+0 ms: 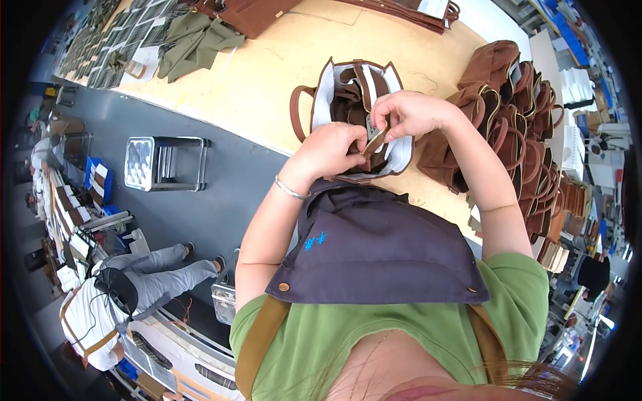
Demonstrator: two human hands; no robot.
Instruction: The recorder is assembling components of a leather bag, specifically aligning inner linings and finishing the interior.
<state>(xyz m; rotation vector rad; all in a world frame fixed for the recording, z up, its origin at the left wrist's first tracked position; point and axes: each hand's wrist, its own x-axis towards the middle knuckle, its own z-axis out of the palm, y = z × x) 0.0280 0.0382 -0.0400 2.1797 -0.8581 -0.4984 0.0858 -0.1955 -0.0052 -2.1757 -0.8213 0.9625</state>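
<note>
Brown bag (pixel 344 110) with pale lining (pixel 323 100), mouth up near the table (pixel 261 80) edge; zip strip (pixel 376 138) inside the opening, between both hands; left hand (pixel 334 148) pinched narrow on its nearer part, right hand (pixel 409 113) pinched narrow just beyond; best kept taut and straight, lining clear; heaped bags (pixel 491 63) to the right

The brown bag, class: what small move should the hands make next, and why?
Probably, the right hand should ease along the zipper strip while the left hand steadies it: both appear to pinch it between fingertips, inside the open brown bag.
</note>
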